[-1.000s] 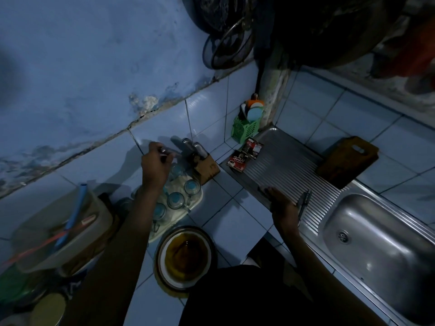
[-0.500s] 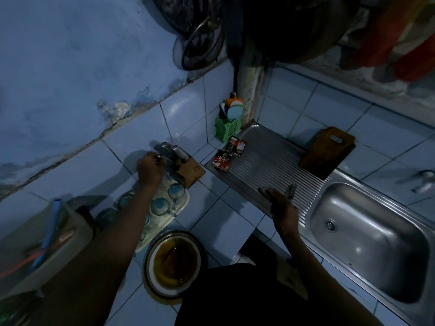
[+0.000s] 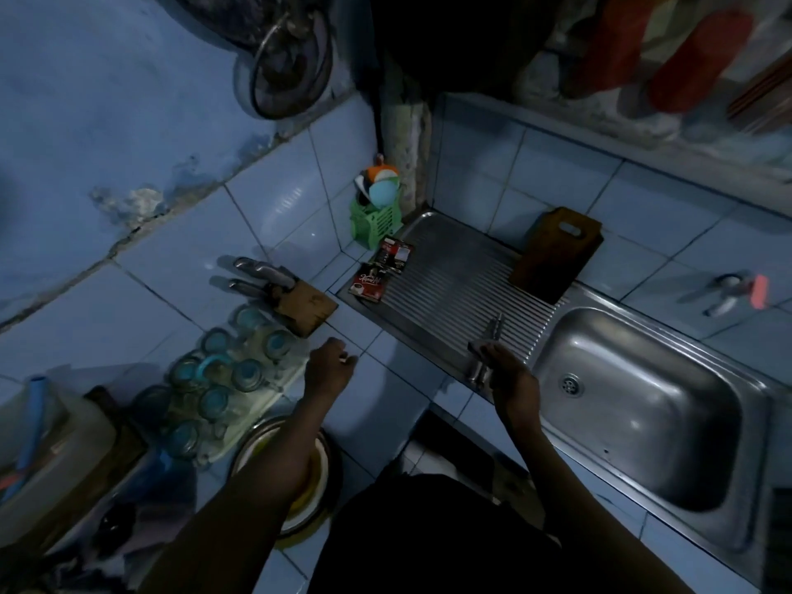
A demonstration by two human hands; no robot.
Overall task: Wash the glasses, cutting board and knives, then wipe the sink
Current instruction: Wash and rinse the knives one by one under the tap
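Head view looks down on a dim tiled tabletop with a steel sink (image 3: 754, 405) at the right; the right hand (image 3: 510, 373) hangs over the ribbed drainboard (image 3: 450, 289), its grip curled round what look like knives (image 3: 486, 349), metal handles toward the person and the other ends pointing away toward the wall; how many pieces it holds I cannot tell in this light. The left hand (image 3: 330, 366) hovers above bare tile with fingers loosely bent and nothing in them, between the knife block (image 3: 304, 306) and the tray of glasses (image 3: 231, 370); the glasses stand mouth-down on their tray to its left, just beside it, and two handles show in the block beyond it. The cutting board (image 3: 557, 255) leans against the back wall tiles at the far edge of the drainboard, well apart from both hands; the tap (image 3: 728, 291) juts from the wall above the basin.

The relation that matters: the basin lies directly to the right of the right hand, near it, and the knives' long axis runs front to back, roughly along the basin's left rim; so I judge the right hand is the one placed to swing them over the basin, while the left is nearer the glasses and the block; washing seems not yet begun, the basin showing no dishes.
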